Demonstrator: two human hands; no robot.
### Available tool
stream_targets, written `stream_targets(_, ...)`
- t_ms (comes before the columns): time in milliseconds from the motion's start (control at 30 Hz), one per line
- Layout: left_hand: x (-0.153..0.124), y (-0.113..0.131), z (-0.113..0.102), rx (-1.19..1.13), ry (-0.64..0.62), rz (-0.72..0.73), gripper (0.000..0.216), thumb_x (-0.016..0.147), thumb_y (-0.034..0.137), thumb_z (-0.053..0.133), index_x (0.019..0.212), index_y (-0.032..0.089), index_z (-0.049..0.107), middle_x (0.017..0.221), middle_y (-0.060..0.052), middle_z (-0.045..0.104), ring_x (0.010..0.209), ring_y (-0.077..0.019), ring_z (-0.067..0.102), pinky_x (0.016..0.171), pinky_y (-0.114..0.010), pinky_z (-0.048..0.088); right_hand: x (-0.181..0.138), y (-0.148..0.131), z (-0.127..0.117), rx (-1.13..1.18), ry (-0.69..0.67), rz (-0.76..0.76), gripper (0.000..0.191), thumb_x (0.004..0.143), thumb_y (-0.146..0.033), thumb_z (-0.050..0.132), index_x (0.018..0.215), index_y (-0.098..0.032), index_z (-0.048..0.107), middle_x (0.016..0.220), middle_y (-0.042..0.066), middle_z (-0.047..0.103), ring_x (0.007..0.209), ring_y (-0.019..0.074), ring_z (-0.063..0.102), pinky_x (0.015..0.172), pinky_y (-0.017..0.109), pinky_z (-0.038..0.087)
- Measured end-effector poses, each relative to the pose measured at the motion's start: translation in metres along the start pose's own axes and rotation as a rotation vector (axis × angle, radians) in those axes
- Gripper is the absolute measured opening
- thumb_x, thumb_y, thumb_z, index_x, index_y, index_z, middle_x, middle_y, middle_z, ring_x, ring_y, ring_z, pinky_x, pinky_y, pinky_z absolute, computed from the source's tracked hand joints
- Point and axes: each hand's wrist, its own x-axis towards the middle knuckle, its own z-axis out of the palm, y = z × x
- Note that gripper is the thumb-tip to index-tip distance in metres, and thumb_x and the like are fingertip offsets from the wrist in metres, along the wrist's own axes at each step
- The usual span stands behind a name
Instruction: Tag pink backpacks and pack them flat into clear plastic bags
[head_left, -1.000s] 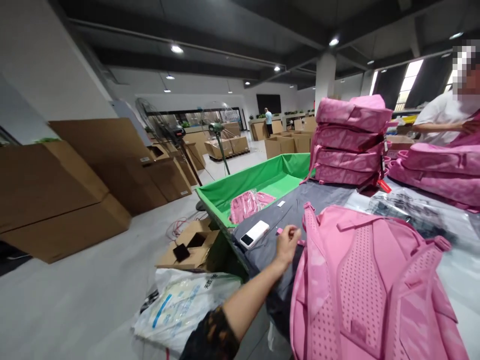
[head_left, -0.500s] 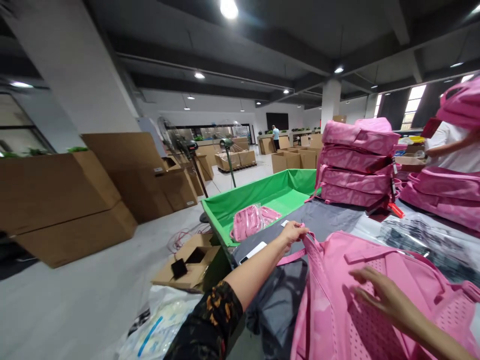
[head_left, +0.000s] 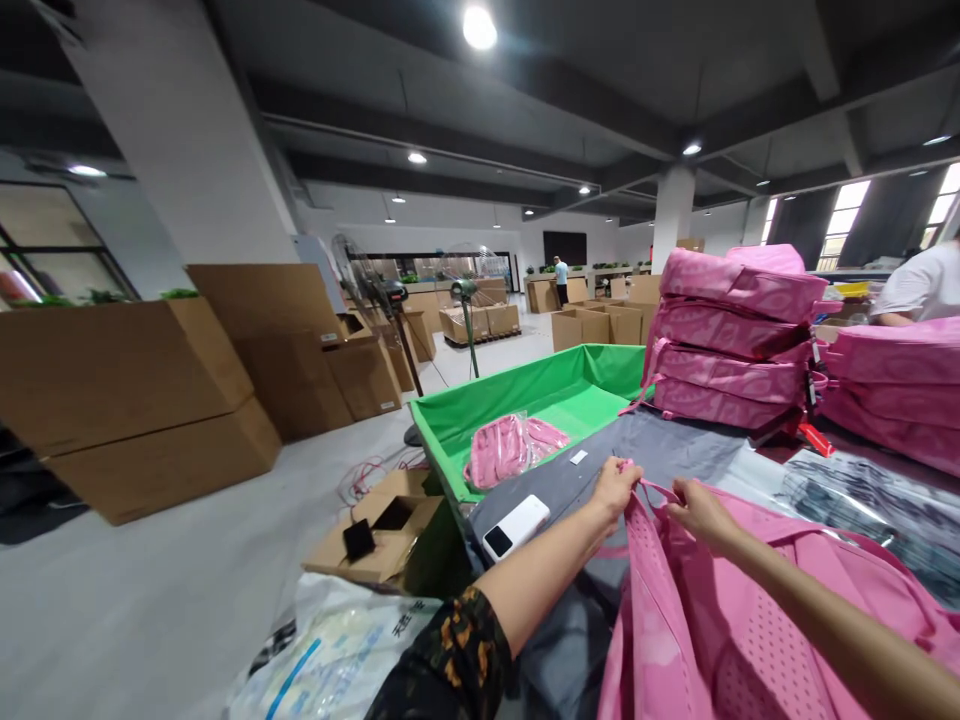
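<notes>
A pink backpack (head_left: 757, 640) with a dotted back panel lies on the grey-covered table at the lower right. My left hand (head_left: 616, 488) pinches its fabric at the far left corner and holds that edge raised. Close beside it, my right hand (head_left: 697, 512) is closed on the top edge of the same backpack; the exact part under the fingers is hidden. Left of my left forearm lies a white device with a dark screen (head_left: 517, 525). Beyond my hands is a small white tag (head_left: 578, 457).
A green fabric-lined bin (head_left: 525, 390) holds a plastic-wrapped pink bag (head_left: 501, 450). Stacked pink backpacks (head_left: 739, 340) stand behind on the table, near a co-worker in white (head_left: 926, 285). Cardboard boxes (head_left: 127, 390), an opened carton (head_left: 409, 510) and fans (head_left: 465, 290) are leftward.
My right hand has moved from above the backpack's back panel, left and up to its top edge, and has closed there. The co-worker's lifted pink backpack is no longer in view.
</notes>
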Motion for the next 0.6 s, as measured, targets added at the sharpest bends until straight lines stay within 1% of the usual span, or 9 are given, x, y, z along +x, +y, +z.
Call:
stream_targets(100,0.010,-0.008,-0.003,0.008,0.030,-0.047,0.015,0.091,0.025,0.069,0.083,0.015,0.061,0.072,0.005,0.058,0.064,-0.0100,0.054,0.062,-0.024,0.046,0.007,0.010,-0.067,-0.198,0.050,-0.044,0.023,0.068,-0.005,0.064,0.060,-0.022,0.049,0.066,0.002,0.060,0.071,0.0184,0.057,0.068,0.030,0.039)
stream_targets(167,0.017,-0.015,-0.005,0.009,0.026,-0.096,0.021,0.096,0.034,0.066,0.093,0.014,0.064,0.084,0.001,0.064,0.070,-0.0121,0.060,0.065,-0.027,0.053,0.011,0.014,-0.111,-0.336,0.148,-0.005,0.015,0.069,-0.006,0.065,0.070,-0.020,0.058,0.084,0.014,0.064,0.081,0.0276,0.060,0.071,0.037,0.038)
stream_targets(233,0.023,-0.023,-0.005,0.004,0.025,-0.140,0.025,0.098,0.038,0.064,0.103,0.014,0.065,0.094,-0.002,0.067,0.076,-0.0139,0.065,0.068,-0.030,0.057,0.009,0.013,-0.133,-0.453,0.223,-0.001,0.017,0.071,-0.007,0.067,0.085,-0.015,0.065,0.102,0.026,0.062,0.096,0.0383,0.059,0.076,0.044,0.038)
stream_targets(267,0.025,-0.027,-0.004,0.002,0.030,-0.155,0.026,0.098,0.039,0.063,0.106,0.014,0.065,0.096,-0.003,0.068,0.078,-0.0142,0.065,0.069,-0.030,0.058,0.006,0.010,-0.132,-0.489,0.222,-0.029,0.023,0.070,-0.007,0.069,0.093,-0.013,0.066,0.108,0.028,0.061,0.102,0.0407,0.058,0.079,0.046,0.038)
stream_targets(300,0.026,-0.031,-0.002,0.002,0.038,-0.165,0.026,0.098,0.039,0.063,0.107,0.014,0.065,0.096,-0.003,0.068,0.077,-0.0139,0.066,0.068,-0.030,0.058,0.002,0.005,-0.123,-0.507,0.188,-0.081,0.029,0.070,-0.007,0.071,0.098,-0.014,0.067,0.112,0.027,0.062,0.105,0.0396,0.058,0.083,0.046,0.039)
stream_targets(367,0.029,-0.038,0.001,0.012,0.062,-0.169,0.027,0.099,0.040,0.062,0.104,0.014,0.065,0.091,-0.002,0.067,0.073,-0.0125,0.064,0.066,-0.028,0.057,-0.006,-0.008,-0.086,-0.498,0.050,-0.211,0.029,0.076,-0.011,0.071,0.103,-0.020,0.069,0.111,0.015,0.067,0.102,0.0291,0.062,0.086,0.037,0.041)
stream_targets(433,0.032,-0.044,0.004,0.037,0.095,-0.152,0.030,0.099,0.043,0.061,0.097,0.014,0.065,0.084,0.000,0.066,0.067,-0.0118,0.062,0.064,-0.028,0.055,-0.011,-0.021,-0.036,-0.473,-0.072,-0.282,0.012,0.091,-0.018,0.059,0.093,-0.023,0.070,0.098,0.008,0.070,0.088,0.0202,0.065,0.077,0.030,0.042)
stream_targets(533,0.038,-0.049,0.005,0.100,0.148,-0.107,0.032,0.097,0.044,0.062,0.088,0.014,0.065,0.083,0.000,0.067,0.072,-0.0137,0.064,0.070,-0.030,0.055,-0.007,-0.033,0.025,-0.445,-0.138,-0.264,0.030,0.100,-0.024,0.046,0.081,-0.020,0.068,0.086,0.007,0.071,0.079,0.0179,0.066,0.068,0.028,0.041)
stream_targets(600,0.044,-0.054,0.004,0.138,0.178,-0.083,0.027,0.097,0.042,0.064,0.092,0.015,0.067,0.094,-0.003,0.069,0.084,-0.0165,0.066,0.078,-0.033,0.056,0.001,-0.034,0.049,-0.435,-0.131,-0.211,0.034,0.104,-0.028,0.041,0.084,-0.019,0.068,0.082,0.006,0.071,0.075,0.0181,0.066,0.067,0.029,0.041)
